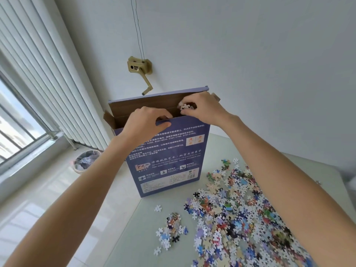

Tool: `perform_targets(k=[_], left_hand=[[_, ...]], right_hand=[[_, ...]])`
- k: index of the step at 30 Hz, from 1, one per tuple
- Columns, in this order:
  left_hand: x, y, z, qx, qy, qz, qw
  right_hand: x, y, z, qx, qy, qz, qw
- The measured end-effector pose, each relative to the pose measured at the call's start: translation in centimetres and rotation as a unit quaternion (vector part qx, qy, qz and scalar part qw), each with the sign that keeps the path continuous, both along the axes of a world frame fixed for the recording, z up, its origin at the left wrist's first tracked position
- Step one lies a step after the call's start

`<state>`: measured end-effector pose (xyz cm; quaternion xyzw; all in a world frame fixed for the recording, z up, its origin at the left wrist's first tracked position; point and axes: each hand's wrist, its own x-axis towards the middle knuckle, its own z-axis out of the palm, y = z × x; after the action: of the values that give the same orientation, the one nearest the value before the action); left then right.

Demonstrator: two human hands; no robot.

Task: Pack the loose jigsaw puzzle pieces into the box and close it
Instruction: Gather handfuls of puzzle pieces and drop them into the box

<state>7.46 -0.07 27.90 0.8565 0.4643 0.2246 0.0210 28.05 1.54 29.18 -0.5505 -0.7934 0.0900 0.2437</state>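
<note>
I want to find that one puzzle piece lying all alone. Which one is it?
Start at the tall purple puzzle box standing on the pale table. Just below its bottom edge lies a single white puzzle piece. Unlike the small heap below it and the big pile to its right, it touches nothing.

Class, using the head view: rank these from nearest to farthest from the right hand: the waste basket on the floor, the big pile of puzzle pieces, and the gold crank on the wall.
1. Gold crank, on the wall up-left of the right hand.
2. Big pile of puzzle pieces, on the table below.
3. Waste basket, on the floor far left.
</note>
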Motion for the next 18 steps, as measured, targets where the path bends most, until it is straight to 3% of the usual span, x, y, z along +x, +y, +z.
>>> perform_targets(k=[11,18], left_hand=[[0.0,-0.5,-0.4,0.037,-0.032,0.018,0.999],[0.0,-0.9,-0.3,0.063,-0.054,0.017,0.996]], right_hand=[[-1.1,-0.8,-0.4,0.065,-0.018,0.032,0.997],[-1.4,-1.6,-1.0,0.16,0.055,-0.011,0.985]])
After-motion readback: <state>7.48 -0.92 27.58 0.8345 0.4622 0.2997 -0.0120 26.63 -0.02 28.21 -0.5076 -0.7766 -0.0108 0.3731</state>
